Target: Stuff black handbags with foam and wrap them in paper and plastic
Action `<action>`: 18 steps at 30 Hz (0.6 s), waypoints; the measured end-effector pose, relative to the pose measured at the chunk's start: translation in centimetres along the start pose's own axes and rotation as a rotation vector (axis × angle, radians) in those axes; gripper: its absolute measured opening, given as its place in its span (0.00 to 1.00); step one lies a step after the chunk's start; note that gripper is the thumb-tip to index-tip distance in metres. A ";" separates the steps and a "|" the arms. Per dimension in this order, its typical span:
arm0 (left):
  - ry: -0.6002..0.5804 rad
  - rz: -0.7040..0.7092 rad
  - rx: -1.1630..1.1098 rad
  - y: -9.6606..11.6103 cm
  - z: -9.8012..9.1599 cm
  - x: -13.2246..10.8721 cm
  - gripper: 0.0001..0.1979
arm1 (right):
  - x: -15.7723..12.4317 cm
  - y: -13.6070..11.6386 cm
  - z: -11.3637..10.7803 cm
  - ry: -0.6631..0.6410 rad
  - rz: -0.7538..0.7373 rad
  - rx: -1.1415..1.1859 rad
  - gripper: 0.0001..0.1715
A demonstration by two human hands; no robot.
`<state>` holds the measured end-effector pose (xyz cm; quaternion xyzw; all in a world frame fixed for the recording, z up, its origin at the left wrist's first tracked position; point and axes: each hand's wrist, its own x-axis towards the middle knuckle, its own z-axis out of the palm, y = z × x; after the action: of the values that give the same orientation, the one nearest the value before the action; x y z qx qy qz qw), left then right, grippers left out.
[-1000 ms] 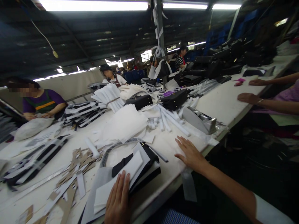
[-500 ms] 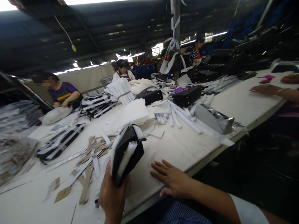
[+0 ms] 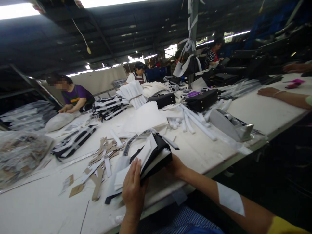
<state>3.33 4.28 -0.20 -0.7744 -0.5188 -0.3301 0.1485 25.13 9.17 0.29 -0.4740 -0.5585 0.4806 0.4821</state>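
Beside the near edge of a long white worktable (image 3: 202, 154), a boxy black bag (image 3: 161, 142) is held at a slant between the person's two hands. Flat white padding sheets (image 3: 145, 151) lie along its upper face, and a curved handle wrapped in clear plastic (image 3: 129, 143) arches from its far side.

The left hand (image 3: 134, 187) is at the bag's near left end, gripping it: the fingers lie flat over the lower part of the padding sheets, while the thumb is on the side nearer the person. The right hand (image 3: 177, 167) is against the right end, low down; its fingers are hidden behind the bag, so whether they are closed on it cannot be told. The bag thus sits right of and beyond the left hand, and left of the right one.

Left of the bag, well clear of both hands, brown and white cardboard strips (image 3: 97, 182) lie in a loose heap. Beyond the bag are a stack of thin white sheets (image 3: 146, 117) and, farther right, slender white foam tubes (image 3: 188, 123), next to a grey curved-sided dispenser (image 3: 223, 125). Across the table, a co-worker in a purple top (image 3: 79, 92) bends over a pale bundle (image 3: 59, 122).
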 end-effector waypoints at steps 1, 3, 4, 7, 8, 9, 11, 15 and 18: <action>-0.004 0.020 0.011 0.0 0.1 -0.1 0.38 | -1.2 0.2 -0.6 -0.027 -0.030 -0.044 0.13; -0.007 0.079 0.034 0.1 0.4 -0.4 0.37 | -3.7 0.5 -2.1 -0.087 -0.077 -0.157 0.10; -0.008 0.113 0.049 0.2 0.6 -0.6 0.36 | -4.9 0.6 -2.9 -0.094 -0.088 -0.251 0.10; -0.010 0.211 0.107 0.8 1.1 -1.2 0.34 | -7.6 -0.2 -5.6 0.009 -0.104 -0.562 0.12; -0.007 0.239 0.131 1.0 1.3 -1.4 0.32 | -8.0 -0.9 -6.4 0.068 -0.119 -0.608 0.11; -0.006 0.264 0.153 1.3 1.5 -1.5 0.31 | -8.2 -1.7 -7.0 0.128 -0.145 -0.604 0.10; -0.009 0.300 0.187 1.6 1.6 -1.7 0.29 | -7.6 -3.6 -7.7 0.211 -0.229 -0.532 0.10; -0.035 0.336 0.226 1.8 1.5 -1.8 0.27 | -3.0 -6.2 -6.0 0.114 -0.280 -0.446 0.15; -0.030 0.348 0.224 1.8 1.3 -2.1 0.26 | 2.2 -6.3 -3.3 -0.098 -0.131 -0.658 0.25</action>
<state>4.91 2.79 -2.30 -0.8359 -0.4127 -0.2280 0.2810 27.77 11.05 6.95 -0.5438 -0.7352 0.2649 0.3058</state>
